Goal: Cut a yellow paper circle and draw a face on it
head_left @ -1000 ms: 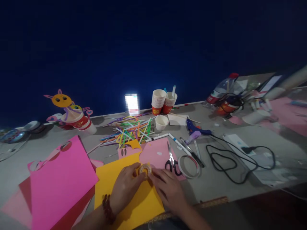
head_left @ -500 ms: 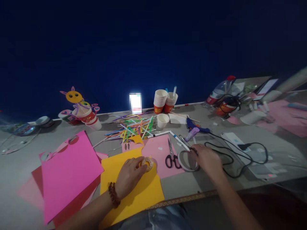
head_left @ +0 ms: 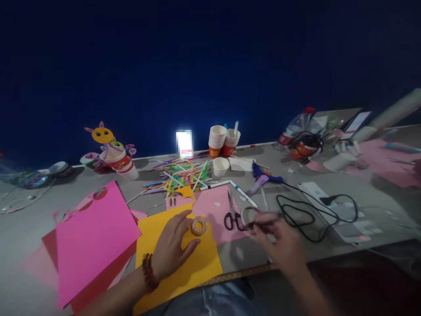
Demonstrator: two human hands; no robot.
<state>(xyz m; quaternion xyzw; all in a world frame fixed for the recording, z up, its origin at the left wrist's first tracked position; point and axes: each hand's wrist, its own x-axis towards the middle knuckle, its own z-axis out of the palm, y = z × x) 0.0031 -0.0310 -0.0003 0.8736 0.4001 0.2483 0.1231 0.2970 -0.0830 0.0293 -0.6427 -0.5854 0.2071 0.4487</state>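
My left hand [head_left: 173, 243], a beaded bracelet at its wrist, rests on the yellow paper [head_left: 197, 272] with its fingers spread. Just beyond its fingertips lies a small ring-shaped roll [head_left: 199, 225], probably of tape. My right hand [head_left: 278, 241] is smeared by motion above the table's front part. Its fingers are closed on a slim dark pen [head_left: 250, 224]. A pair of black-handled scissors [head_left: 233, 217] lies on pink paper [head_left: 213, 206]. Partly hidden behind my right hand is a larger pale ring [head_left: 249, 213].
Bright pink sheets [head_left: 95, 241] lie at the left. Coloured sticks [head_left: 187, 175] are heaped in the middle near paper cups [head_left: 221, 166]. A blue glue gun [head_left: 268, 176] and its cable lie by a white power strip [head_left: 329, 210]. A decorated cup figure [head_left: 118, 160] stands back left.
My left hand has let go of the small roll and spread its fingers. My right hand has lifted the pen from beside the white marker and brought it nearer to me.
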